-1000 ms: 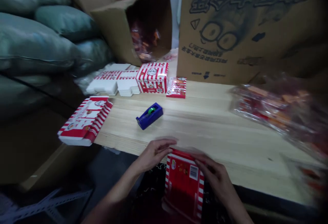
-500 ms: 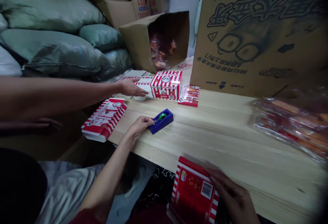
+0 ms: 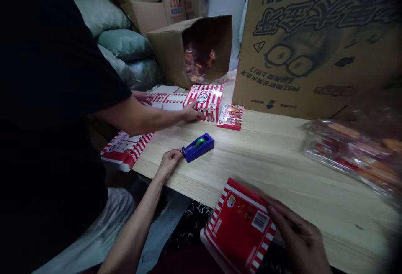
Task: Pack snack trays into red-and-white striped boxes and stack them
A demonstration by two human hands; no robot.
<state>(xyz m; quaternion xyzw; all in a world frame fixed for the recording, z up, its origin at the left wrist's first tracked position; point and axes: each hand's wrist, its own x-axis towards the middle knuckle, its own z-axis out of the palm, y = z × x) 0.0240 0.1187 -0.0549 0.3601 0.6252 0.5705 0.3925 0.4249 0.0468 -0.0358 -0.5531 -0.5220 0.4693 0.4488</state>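
Left hand (image 3: pixel 169 162), fingers curled (grip unclear), touches the near-left end of the blue tape dispenser (image 3: pixel 198 147), whose long axis runs far-right across the desk (image 3: pixel 276 161); right hand (image 3: pixel 298 240), well near-right of the dispenser, holds a striped carton (image 3: pixel 237 224).

Big carton (image 3: pixel 317 44) — inverted Chinese print, arrow; red box (image 3: pixel 238 224) — barcode label.

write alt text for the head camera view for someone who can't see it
The person's right hand holds a red-and-white box at the near edge of a wooden table, while the left hand touches the end of a blue tape dispenser. A co-worker's hand rests on a striped carton farther back, beside a big cardboard box.
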